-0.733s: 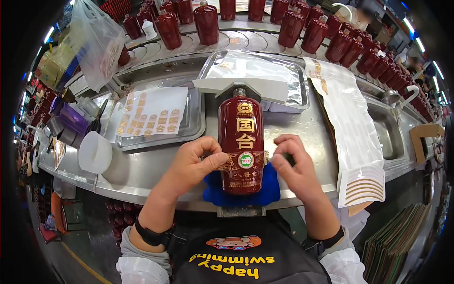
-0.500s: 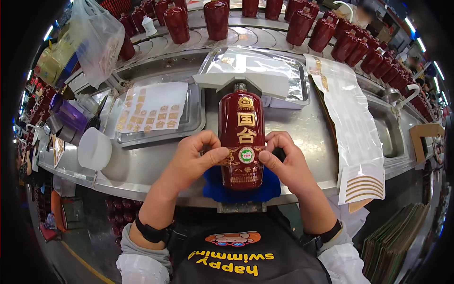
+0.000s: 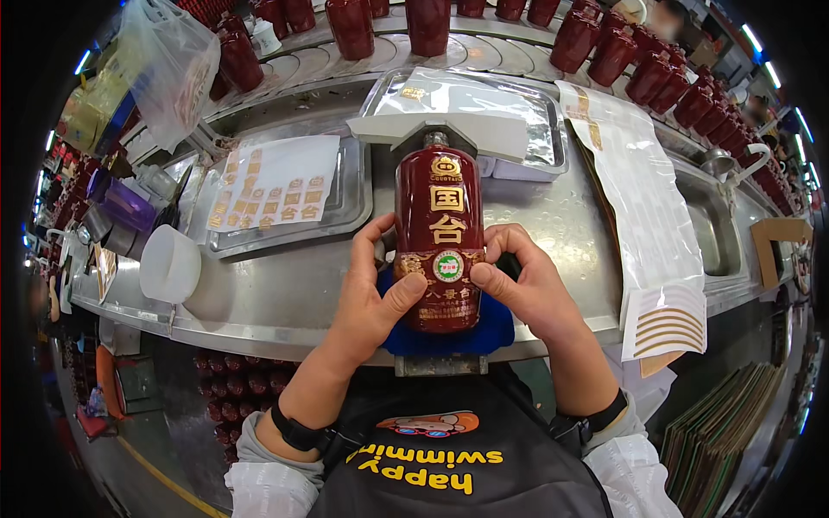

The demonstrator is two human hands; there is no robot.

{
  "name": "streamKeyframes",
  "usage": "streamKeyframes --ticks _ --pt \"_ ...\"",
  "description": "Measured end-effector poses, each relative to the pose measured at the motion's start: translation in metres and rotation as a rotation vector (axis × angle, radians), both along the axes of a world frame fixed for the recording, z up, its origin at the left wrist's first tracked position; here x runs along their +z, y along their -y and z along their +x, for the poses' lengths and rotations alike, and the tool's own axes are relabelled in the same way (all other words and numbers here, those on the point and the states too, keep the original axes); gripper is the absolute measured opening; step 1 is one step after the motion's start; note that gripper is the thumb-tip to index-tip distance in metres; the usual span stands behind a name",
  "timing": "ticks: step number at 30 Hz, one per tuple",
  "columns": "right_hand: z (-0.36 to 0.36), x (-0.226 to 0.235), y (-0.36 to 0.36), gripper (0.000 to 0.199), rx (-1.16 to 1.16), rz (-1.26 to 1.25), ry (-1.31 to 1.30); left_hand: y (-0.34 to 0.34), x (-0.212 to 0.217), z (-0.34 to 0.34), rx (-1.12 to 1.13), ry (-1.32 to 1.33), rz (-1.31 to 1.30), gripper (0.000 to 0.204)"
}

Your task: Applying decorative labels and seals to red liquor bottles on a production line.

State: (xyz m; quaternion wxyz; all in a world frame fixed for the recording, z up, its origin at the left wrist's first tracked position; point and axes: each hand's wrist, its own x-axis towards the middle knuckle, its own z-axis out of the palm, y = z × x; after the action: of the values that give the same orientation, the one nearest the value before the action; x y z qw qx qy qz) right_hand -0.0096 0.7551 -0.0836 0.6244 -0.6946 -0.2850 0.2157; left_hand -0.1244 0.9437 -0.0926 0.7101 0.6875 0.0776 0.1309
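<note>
A dark red glazed bottle (image 3: 438, 186) with raised gold characters lies neck-away on a grey stand (image 3: 445, 366) with blue padding (image 3: 496, 331). Low on its front is a gold-patterned band with a round green-and-white emblem (image 3: 448, 267). My left hand (image 3: 367, 289) is closed round the bottle's left side, its thumb pressed on the front by the band and its fingers along the flank. My right hand (image 3: 527, 281) holds the right side, thumb on the band's right end and fingers bent against the edge. The fingertips behind the bottle are hidden.
Left of the bottle, a sheet of gold stickers (image 3: 278, 186) lies on a metal tray (image 3: 350, 216), near a white cup (image 3: 170, 264). A second tray (image 3: 557, 129) stands behind. At right are a long backing sheet (image 3: 635, 207) and a sink (image 3: 712, 233). Red bottles (image 3: 350, 30) line a conveyor.
My left hand has uncurled from a pinch at the band's left end and slid along the bottle's side. The right hand stays nearly in place. Bottles on the conveyor have shifted right.
</note>
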Motion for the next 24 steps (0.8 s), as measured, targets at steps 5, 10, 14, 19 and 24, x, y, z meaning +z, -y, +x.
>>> streamKeyframes --ticks 5,10,14,19,24 --pt "-0.001 0.001 0.000 0.034 0.002 0.002 -0.017 0.000 0.004 0.001 -0.032 -0.001 -0.049 0.088" --pt "0.001 0.001 0.003 0.035 0.062 -0.027 -0.032 0.002 0.002 -0.002 0.002 -0.068 0.014 0.092" --pt "0.000 0.000 0.001 0.037 0.013 -0.010 0.011 0.008 0.012 0.002 -0.025 -0.067 -0.045 0.097" --pt "0.002 0.000 0.002 0.039 0.032 -0.006 0.015 0.003 0.010 0.003 -0.044 -0.073 0.007 0.099" --pt "-0.001 0.002 0.001 0.039 0.020 -0.017 0.006 0.002 0.006 0.000 -0.059 -0.057 -0.030 0.102"
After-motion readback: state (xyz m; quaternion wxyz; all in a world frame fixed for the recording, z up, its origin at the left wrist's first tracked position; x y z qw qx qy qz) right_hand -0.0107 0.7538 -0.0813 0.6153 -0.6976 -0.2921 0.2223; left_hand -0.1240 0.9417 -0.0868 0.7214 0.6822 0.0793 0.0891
